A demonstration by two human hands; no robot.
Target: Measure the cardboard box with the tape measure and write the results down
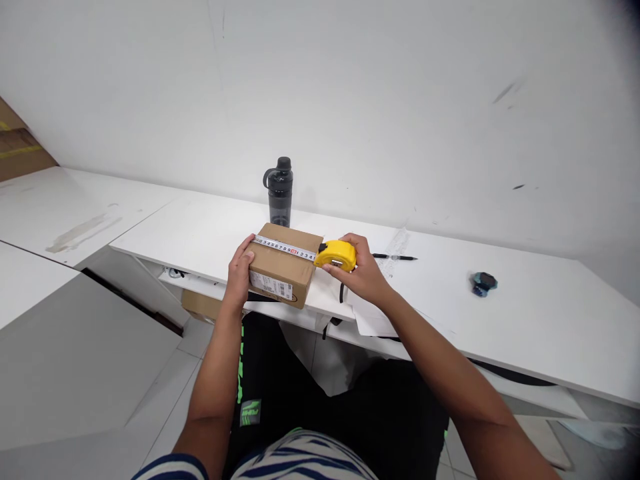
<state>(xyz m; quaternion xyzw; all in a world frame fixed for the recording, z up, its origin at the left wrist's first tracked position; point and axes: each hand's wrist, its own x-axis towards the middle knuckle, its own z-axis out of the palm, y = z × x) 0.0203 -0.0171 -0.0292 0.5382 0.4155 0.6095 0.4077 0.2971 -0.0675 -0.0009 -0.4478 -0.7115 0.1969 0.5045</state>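
A small brown cardboard box point(305, 270) with a white printed label on its near side sits at the table's front edge. My left hand point(241, 270) grips its left end, fingers at the top edge by the end of the metal tape. Across the box's top lies the extended tape blade point(285, 248), its numbers running left to right. In my right hand point(365, 270) is the yellow tape measure point(337, 255), held closed between fingers and thumb against the box's right edge. The blade's tip is partly hidden by my left fingers.
Behind the box stands a dark water bottle point(281, 193). A black pen point(400, 257) and white paper point(373, 321) lie right of my right hand. A dark blue lump point(483, 283) rests farther right on the white table point(540, 320). Below, a shelf holds a cardboard piece point(200, 305).
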